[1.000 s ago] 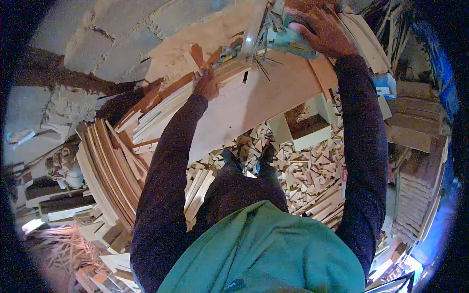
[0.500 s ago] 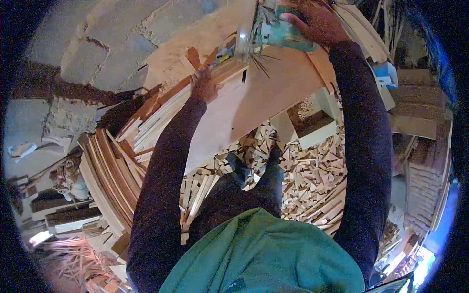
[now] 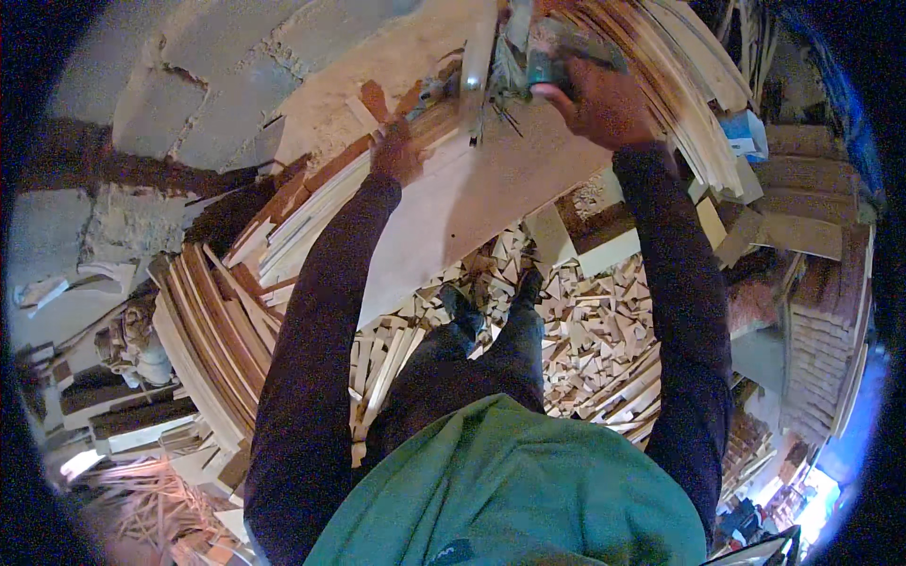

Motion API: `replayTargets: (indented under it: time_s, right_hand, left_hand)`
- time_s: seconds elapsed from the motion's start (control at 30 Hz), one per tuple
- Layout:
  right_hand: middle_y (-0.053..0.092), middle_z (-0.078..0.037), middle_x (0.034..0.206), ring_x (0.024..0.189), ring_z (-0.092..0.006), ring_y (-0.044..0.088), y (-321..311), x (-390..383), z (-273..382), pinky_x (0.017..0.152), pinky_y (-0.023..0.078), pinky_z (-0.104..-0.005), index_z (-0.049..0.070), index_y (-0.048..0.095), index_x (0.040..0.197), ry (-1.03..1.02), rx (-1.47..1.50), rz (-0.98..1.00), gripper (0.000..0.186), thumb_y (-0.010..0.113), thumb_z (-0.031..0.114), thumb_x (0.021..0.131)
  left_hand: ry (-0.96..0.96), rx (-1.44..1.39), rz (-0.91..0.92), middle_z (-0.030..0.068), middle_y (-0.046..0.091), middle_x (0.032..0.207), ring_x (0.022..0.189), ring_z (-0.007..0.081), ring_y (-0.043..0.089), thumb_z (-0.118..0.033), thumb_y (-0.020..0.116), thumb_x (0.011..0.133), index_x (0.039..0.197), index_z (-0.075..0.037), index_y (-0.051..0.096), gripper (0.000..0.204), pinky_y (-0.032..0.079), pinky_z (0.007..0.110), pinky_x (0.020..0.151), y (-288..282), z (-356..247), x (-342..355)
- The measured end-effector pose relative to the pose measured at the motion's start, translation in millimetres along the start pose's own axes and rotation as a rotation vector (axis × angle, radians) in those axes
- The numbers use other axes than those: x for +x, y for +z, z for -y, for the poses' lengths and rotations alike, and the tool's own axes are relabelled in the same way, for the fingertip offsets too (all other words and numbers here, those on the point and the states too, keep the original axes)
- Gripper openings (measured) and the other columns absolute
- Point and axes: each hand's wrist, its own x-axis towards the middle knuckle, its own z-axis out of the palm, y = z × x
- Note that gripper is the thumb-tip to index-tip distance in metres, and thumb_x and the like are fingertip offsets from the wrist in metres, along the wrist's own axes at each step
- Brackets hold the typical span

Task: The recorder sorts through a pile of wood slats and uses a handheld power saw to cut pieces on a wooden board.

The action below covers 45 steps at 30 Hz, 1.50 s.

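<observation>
Thumb spread and fingers bent, the right hand meets a green tool at the far end of the work; blur and shadow hide whether it has closed on it. Beside the tool stands a shiny metal bar. Nearer the wall side, the left hand rests on pale strips along the edge of a broad board; whether its fingers wrap one cannot be told. Just past its fingertips is a reddish scrap.

Over the past second the right hand has drawn back toward the wearer, while the left has hardly shifted, suggesting that the left steadies and the right does the moving. More of the long strips beside the right hand now show.

Beneath the right forearm sits an open box, its right end now covered by the sleeve. Offcuts crowd the floor around the shoes, leaving poor footing. Stacked lengths hem in the left side; a blue-and-white carton lies to the right, and a block wall closes off the upper left.
</observation>
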Motion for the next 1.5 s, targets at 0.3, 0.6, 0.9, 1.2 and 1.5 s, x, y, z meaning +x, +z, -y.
replayTargets:
  time_s: [0.3, 0.6, 0.9, 1.2, 1.5]
  right_hand:
    - [0.058, -0.018, 0.078, 0.067, -0.0360, 0.059, 35.6, -40.5, 29.8, 0.056, 0.048, -0.0463, 0.001, 0.055, 0.093, -0.010, 0.043, -0.053, 0.055, 0.062, 0.054, 0.085]
    - [0.064, -0.021, 0.104, 0.095, -0.0394, 0.062, -11.3, 18.1, -10.1, 0.081, 0.051, -0.0470, 0.005, 0.057, 0.115, -0.095, 0.136, 0.071, 0.046, 0.071, 0.031, 0.079]
    - [0.060, -0.016, 0.121, 0.111, -0.0395, 0.057, -28.0, 77.3, -66.1, 0.093, 0.048, -0.0475, 0.014, 0.051, 0.127, -0.165, 0.027, 0.108, 0.064, 0.068, 0.002, 0.067]
    - [0.061, -0.012, 0.123, 0.119, -0.0346, 0.054, -32.2, 77.0, -65.3, 0.101, 0.042, -0.0424, 0.013, 0.055, 0.128, -0.227, 0.191, 0.073, 0.053, 0.066, 0.005, 0.076]
    - [0.050, -0.015, 0.139, 0.120, -0.0373, 0.053, 6.0, 79.4, -123.3, 0.096, 0.045, -0.0431, 0.014, 0.047, 0.137, -0.099, 0.109, 0.260, 0.057, 0.061, 0.005, 0.083]
  left_hand:
    - [-0.115, -0.216, 0.028, 0.0393, 0.035, 0.135, 0.121, 0.0554, 0.039, -0.045, 0.070, 0.078, 0.144, 0.007, 0.017, 0.099, 0.034, 0.064, 0.099, 47.4, 25.4, 13.1]
    - [-0.113, -0.004, 0.037, 0.0357, 0.040, 0.131, 0.116, 0.0510, 0.045, -0.043, 0.072, 0.076, 0.142, 0.005, 0.023, 0.095, 0.037, 0.062, 0.097, 11.6, 3.3, 3.6]
    - [-0.078, 0.029, -0.063, 0.0308, 0.045, 0.126, 0.111, 0.0484, 0.046, -0.043, 0.073, 0.072, 0.138, 0.003, 0.030, 0.091, 0.039, 0.060, 0.093, -9.4, -4.2, -4.8]
    - [-0.271, 0.232, -0.322, 0.0298, 0.040, 0.135, 0.122, 0.0467, 0.041, -0.045, 0.055, 0.083, 0.141, 0.002, 0.036, 0.076, 0.030, 0.060, 0.104, -15.8, 29.8, -119.5]
    - [-0.666, 0.220, -0.145, 0.0235, 0.035, 0.144, 0.128, 0.0440, 0.036, -0.043, 0.069, 0.079, 0.146, 0.002, 0.024, 0.092, 0.029, 0.056, 0.107, -92.0, 103.0, -270.9]
